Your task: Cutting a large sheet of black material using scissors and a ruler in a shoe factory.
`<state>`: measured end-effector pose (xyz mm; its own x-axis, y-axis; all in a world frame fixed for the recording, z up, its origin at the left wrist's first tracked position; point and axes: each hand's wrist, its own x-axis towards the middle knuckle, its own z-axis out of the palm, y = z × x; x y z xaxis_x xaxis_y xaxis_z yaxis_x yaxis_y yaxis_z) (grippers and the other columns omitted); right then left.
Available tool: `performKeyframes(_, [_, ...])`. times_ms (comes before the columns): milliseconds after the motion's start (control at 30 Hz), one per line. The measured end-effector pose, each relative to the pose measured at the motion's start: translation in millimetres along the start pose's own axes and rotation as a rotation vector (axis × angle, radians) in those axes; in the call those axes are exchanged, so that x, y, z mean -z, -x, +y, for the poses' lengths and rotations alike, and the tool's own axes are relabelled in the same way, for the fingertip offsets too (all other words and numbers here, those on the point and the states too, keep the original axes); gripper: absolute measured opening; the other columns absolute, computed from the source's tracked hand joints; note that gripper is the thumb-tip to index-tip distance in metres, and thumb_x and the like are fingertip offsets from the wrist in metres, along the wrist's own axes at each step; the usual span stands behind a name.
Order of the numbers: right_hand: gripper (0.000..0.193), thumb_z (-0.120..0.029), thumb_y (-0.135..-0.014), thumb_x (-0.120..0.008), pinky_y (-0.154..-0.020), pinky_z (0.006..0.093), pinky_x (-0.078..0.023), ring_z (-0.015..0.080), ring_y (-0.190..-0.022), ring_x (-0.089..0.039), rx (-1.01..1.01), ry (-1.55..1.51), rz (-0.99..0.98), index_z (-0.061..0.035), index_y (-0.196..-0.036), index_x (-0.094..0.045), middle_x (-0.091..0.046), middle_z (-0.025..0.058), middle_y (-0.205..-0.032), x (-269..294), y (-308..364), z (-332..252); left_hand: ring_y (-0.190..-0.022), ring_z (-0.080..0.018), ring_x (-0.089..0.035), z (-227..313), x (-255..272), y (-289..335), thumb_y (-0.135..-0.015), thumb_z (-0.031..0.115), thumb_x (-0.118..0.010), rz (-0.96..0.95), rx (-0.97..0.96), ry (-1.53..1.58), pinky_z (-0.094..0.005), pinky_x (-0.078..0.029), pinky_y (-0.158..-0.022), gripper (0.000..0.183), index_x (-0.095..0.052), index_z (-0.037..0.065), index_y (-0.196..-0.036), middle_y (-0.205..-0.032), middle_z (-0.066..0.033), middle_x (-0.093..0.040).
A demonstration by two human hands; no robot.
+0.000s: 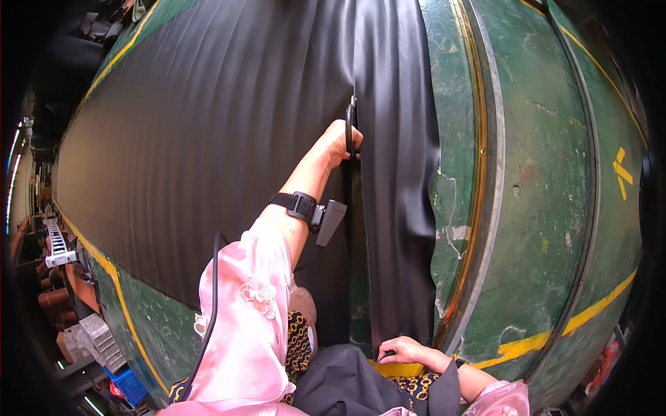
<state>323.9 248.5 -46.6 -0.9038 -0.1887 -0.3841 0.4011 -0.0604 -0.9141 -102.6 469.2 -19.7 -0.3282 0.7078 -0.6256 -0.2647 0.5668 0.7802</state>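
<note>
A wide black sheet [208,139], leather-like and rippled, lies on the green floor. My left hand [345,141] is closed round the black handles of a pair of scissors [349,128], whose blades are partly hidden at the sheet. Below the scissors a long gap splits the sheet, with green floor showing through. To the right of that gap runs a narrow black strip [399,208] with a wavy outer edge. Close to my body, my right hand [399,349] has its fingers curled on the near end of this strip, gripping its edge.
A metal floor rail [494,139] curves along the right side, past yellow floor lines [590,315]. At the left stand a white ladder-like frame [58,243], a pale crate [100,341] and a blue crate [128,385]. Something yellow [406,369] lies beneath my right hand.
</note>
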Motion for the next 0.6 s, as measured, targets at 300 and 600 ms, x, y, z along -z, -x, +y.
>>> performKeyframes(300, [0.018, -0.026, -0.078, -0.065, -0.068, 0.0345, -0.047, 0.0272, -0.080, -0.062, -0.142, 0.017, 0.032, -0.0099, -0.085, -0.064, -0.064, 0.0080, -0.081, -6, 3, 19, -0.048, -0.0206, -0.047, 32, 4, -73, -0.053, 0.000, -0.056, -0.006, 0.011, 0.073, -0.0339, -0.044, -0.047, 0.010, -0.047, 0.004, -0.054, -0.057, -0.0052, -0.043])
performKeyframes(600, [0.018, -0.029, -0.081, -0.064, -0.069, 0.0331, -0.048, 0.0253, -0.080, -0.061, -0.227, 0.053, 0.054, -0.0118, -0.088, -0.064, -0.064, 0.0055, -0.083, -12, -6, 31, -0.053, -0.0203, -0.047, 92, 27, -140, -0.054, 0.000, -0.058, 0.073, -0.029, -0.026, -0.0352, -0.042, -0.049, 0.013, -0.047, 0.006, -0.058, -0.061, -0.0060, -0.044])
